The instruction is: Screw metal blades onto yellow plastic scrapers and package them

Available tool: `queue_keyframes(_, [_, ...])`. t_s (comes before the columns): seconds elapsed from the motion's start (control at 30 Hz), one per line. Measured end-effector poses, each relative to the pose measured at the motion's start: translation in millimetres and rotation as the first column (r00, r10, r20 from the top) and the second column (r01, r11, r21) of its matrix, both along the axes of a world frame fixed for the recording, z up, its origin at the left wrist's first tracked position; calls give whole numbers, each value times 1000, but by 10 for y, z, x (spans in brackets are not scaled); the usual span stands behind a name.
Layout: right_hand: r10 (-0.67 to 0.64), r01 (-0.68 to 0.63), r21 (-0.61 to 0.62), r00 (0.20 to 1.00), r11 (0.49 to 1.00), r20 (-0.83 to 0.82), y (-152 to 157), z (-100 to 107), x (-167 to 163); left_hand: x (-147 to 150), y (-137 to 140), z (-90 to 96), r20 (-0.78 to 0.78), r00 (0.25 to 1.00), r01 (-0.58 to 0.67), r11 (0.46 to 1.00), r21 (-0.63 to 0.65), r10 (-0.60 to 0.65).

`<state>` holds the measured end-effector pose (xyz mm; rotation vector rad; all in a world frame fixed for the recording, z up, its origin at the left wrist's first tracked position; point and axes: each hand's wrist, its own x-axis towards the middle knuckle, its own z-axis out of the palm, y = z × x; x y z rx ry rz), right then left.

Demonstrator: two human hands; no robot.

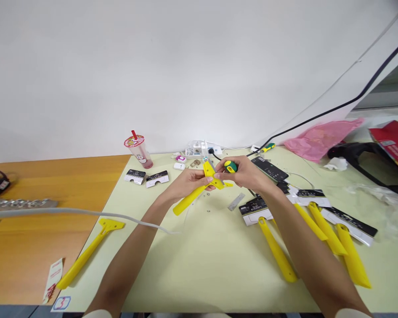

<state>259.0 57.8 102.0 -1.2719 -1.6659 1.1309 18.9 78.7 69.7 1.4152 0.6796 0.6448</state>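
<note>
Over the middle of the table, my left hand (193,180) is closed around a yellow scraper (189,201), near its head, with the handle slanting down to the left. My right hand (240,171) holds a screwdriver (231,166) with a green and yellow handle. Its fingertips also touch the scraper's head, where a grey metal strip shows. The screwdriver's tip is hidden. Beneath my hands a flat metal blade (236,202) lies on the table, with a few tiny metal parts (208,211) beside it.
Several carded yellow scrapers (278,251) lie at the right, partly behind my forearm. Another scraper (86,256) lies at the left. A drink cup (141,152), a power strip (195,151) and a phone (270,168) sit farther back. A pale cable (86,212) crosses at the left.
</note>
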Motion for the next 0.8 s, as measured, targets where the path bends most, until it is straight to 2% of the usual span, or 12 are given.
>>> queue_keyframes(0.17, [4, -10, 98, 998, 995, 59, -14, 38, 14, 32, -8, 24, 26, 998, -66, 997, 26, 65])
queue_keyframes(0.37, [18, -23, 95, 998, 995, 59, -37, 85, 26, 79, -60, 73, 69, 993, -100, 994, 45, 97])
queue_keyframes(0.53, [18, -22, 82, 999, 996, 52, -26, 44, 19, 81, -68, 86, 91, 990, -118, 991, 59, 112])
queue_keyframes(0.6, [-18, 13, 106, 999, 994, 47, -3, 21, 30, 56, -44, 107, 113, 980, -169, 984, 60, 161])
queue_keyframes(0.7, [-114, 94, 220, 990, 971, 83, 46, -21, 64, -3, -2, 177, 226, 919, -344, 937, 60, 323])
queue_keyframes(0.77, [-37, -17, 247, 977, 969, 211, 73, -77, 63, -38, 4, 246, 363, 826, -481, 875, 51, 432])
queue_keyframes(0.8, [51, -119, 208, 950, 971, 308, 80, -120, 44, -49, -3, 282, 426, 775, -534, 844, 47, 466])
